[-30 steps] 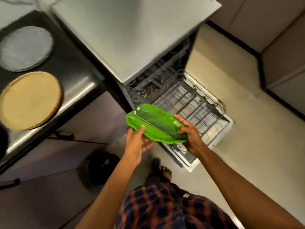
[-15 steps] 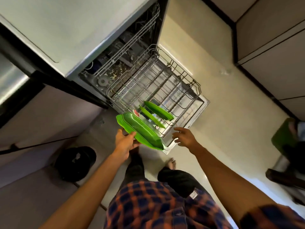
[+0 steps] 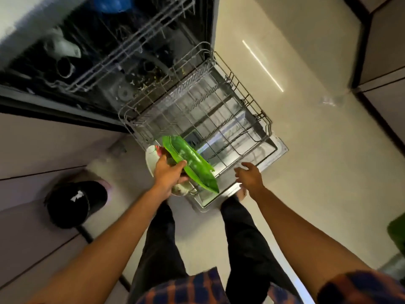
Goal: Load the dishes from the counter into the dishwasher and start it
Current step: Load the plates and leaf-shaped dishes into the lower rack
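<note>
A green leaf-shaped plate (image 3: 189, 162) is held on edge at the near-left corner of the pulled-out lower rack (image 3: 247, 128) of the open dishwasher. My left hand (image 3: 167, 175) grips the plate's lower rim. Behind the green plate stands a white plate (image 3: 150, 157), partly hidden by my hand. My right hand (image 3: 249, 176) hovers with fingers spread over the front edge of the lowered dishwasher door (image 3: 278, 150), holding nothing. The upper rack (image 3: 131, 51) sits inside the machine with a white cup (image 3: 63, 48) and dark items.
A black round bin (image 3: 75, 204) stands on the floor to the left of my legs. Grey cabinet fronts (image 3: 43, 150) run along the left. More cabinets (image 3: 383, 51) line the right wall. Pale floor (image 3: 306, 150) lies right of the door.
The view has come closer over the rack. My left hand has carried the green plate to the rack's near-left corner and tilted it on edge. My right hand stays off the plate.
</note>
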{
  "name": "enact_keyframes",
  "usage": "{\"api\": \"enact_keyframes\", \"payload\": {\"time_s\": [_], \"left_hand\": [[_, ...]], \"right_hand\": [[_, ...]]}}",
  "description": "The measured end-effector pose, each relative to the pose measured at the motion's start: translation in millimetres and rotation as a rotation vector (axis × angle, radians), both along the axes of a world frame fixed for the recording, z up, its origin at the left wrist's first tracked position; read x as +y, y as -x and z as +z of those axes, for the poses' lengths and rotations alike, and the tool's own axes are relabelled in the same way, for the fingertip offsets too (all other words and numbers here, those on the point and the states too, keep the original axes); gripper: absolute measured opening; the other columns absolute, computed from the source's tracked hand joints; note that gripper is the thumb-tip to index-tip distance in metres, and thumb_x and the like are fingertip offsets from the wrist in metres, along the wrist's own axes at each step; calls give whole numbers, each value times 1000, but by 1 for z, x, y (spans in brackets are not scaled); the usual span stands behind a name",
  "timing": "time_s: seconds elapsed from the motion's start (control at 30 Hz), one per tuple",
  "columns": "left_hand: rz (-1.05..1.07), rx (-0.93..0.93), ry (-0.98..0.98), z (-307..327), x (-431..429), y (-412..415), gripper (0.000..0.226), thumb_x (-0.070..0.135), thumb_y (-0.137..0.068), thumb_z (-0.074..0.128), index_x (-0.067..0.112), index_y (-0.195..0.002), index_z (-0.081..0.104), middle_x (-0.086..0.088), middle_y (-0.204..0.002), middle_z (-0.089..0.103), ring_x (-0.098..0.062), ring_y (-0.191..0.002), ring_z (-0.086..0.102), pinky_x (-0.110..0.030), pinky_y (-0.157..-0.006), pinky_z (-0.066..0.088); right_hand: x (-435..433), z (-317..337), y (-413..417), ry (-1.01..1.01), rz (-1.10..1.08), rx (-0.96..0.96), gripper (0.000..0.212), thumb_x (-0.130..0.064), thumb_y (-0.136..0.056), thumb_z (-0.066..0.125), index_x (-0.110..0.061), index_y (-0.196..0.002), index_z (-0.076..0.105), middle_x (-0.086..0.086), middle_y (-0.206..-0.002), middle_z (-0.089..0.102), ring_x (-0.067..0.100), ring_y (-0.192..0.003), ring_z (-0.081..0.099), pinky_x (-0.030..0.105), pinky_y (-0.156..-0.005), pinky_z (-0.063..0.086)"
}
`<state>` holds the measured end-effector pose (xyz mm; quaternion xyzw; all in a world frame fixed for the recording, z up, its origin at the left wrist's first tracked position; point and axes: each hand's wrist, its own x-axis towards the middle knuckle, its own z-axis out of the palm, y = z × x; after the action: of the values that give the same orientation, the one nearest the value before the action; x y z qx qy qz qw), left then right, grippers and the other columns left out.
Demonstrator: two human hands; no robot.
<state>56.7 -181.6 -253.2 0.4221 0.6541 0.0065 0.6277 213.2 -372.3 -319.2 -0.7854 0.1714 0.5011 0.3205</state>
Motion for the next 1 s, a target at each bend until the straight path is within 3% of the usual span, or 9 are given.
{"api": "enact_keyframes", "payload": {"time_s": [0.13,0.23,0.37,0.5,0.6,0.67,0.83,0.9,1.0], "left_hand": [[55,60,11,-47,-18,-44,23,3,-91,67,23,-96,56,-10,-107,70,-18,-79,70,-30,-53,60],[72,116,38,-74,-18,-62,26,4,-90,68,12,-112,57,-12,-112,69,-19,-81,71,-28,-54,60],[45,170,89,-103,-7,-75,24,4,-90,69,7,-110,57,-14,-109,69,-26,-86,72,-32,-57,61],[-7,201,108,-126,5,-88,34,3,-86,70,0,-117,56,-17,-109,69,-25,-73,75,-32,-57,61],[-61,212,97,-132,9,-99,25,0,-87,67,4,-106,52,-13,-103,64,-26,-82,69,-30,-52,60],[-94,222,81,-135,9,-103,33,-2,-85,66,5,-112,49,-13,-113,62,-30,-91,68,-32,-54,60],[-79,208,73,-140,8,-109,25,-7,-81,59,11,-95,49,-16,-116,62,-35,-94,68,-32,-52,60],[-41,198,92,-143,11,-111,29,-8,-79,59,4,-104,52,-21,-115,64,-35,-88,69,-34,-54,60],[-6,180,131,-145,10,-112,45,-9,-78,59,3,-121,52,-21,-119,63,-37,-89,70,-37,-58,61]], "right_hand": [[-21,-81,-46,60,96,73,79,-41,-74,62,-17,-146,39,9,-120,60,33,-110,64,49,-99,52],[-31,-123,-62,123,137,74,102,-53,-63,62,-18,-154,31,10,-129,61,33,-113,64,47,-100,52],[-18,-118,-67,155,231,35,86,-48,-87,62,-12,-157,26,15,-145,52,37,-121,60,51,-101,52],[-13,-145,-67,139,201,36,83,-45,-78,54,-19,-153,30,14,-129,65,38,-111,66,51,-95,55],[-7,-148,-60,129,176,-26,75,-38,-72,44,-22,-145,41,13,-118,69,36,-104,68,49,-95,55],[-8,-153,-55,137,142,-67,69,-37,-72,43,-23,-140,46,11,-115,70,36,-100,69,49,-93,56],[0,-138,-51,169,17,-140,64,-29,-86,49,-28,-150,38,2,-117,68,29,-99,68,43,-89,55],[3,-125,-56,204,-23,-247,54,-19,-94,51,-26,-147,39,-2,-100,67,17,-79,64,32,-72,50],[9,-111,-64,88,-38,-483,38,-16,-92,56,-25,-128,52,-5,-86,61,8,-71,55,30,-69,46]]}}
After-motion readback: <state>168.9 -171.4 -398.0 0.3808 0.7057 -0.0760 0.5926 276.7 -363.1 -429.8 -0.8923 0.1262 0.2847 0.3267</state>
